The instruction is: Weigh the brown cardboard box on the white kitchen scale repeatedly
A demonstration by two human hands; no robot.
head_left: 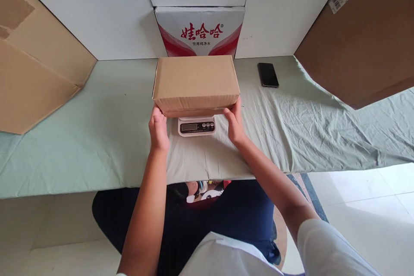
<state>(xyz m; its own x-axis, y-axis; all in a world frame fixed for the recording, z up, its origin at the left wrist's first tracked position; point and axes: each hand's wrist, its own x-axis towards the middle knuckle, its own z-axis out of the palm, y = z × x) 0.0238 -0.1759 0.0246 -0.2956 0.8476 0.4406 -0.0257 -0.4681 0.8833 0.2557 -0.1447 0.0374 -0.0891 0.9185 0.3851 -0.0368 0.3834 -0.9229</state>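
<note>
A closed brown cardboard box (196, 78) is held between my two hands, above a small white digital kitchen scale (196, 133). My left hand (158, 129) grips the box's near left corner, with its fingers partly hidden under the box. At the near right corner, my right hand (234, 123) has its thumb on the front face and its fingers along the side. Only the scale's front panel, with a dark display and several round buttons, shows; the box covers the rest. Whether the box touches the scale's plate I cannot tell.
Behind the box stands a white and red printed carton (200, 30) against white panels. A black phone (268, 75) lies to the right on the green cloth (129, 138). Large cardboard sheets (42, 64) flank the table left and right.
</note>
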